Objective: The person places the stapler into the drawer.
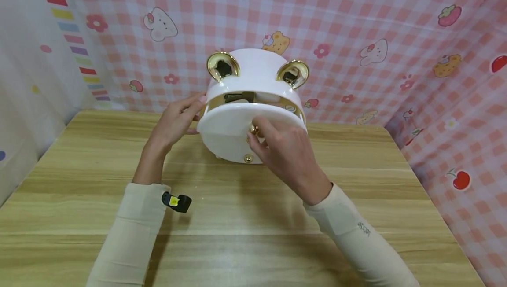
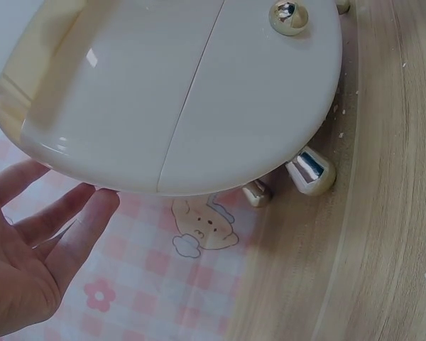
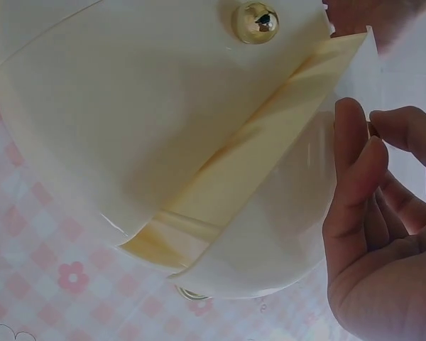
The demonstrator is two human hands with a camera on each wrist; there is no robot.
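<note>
A white rounded drawer box (image 1: 253, 71) with gold-rimmed ears stands on the table. Its upper drawer (image 1: 223, 124) is pulled part way out, and dark and pale items (image 1: 242, 97) show inside. My right hand (image 1: 287, 152) pinches that drawer's gold knob (image 1: 254, 129) between thumb and fingers. From the right wrist view, the drawer's cream side wall (image 3: 263, 153) juts out past the lower front. My left hand (image 1: 174, 122) touches the left side of the box with extended fingers, its fingertips (image 2: 103, 202) along the edge in the left wrist view.
The lower front has its own gold knob (image 1: 248, 158). Gold feet (image 2: 312, 172) hold the box above the wooden table (image 1: 222, 243). Behind it hangs a pink checked cloth (image 1: 237, 9), continuing along the right side. A black device (image 1: 177, 202) sits at the left cuff.
</note>
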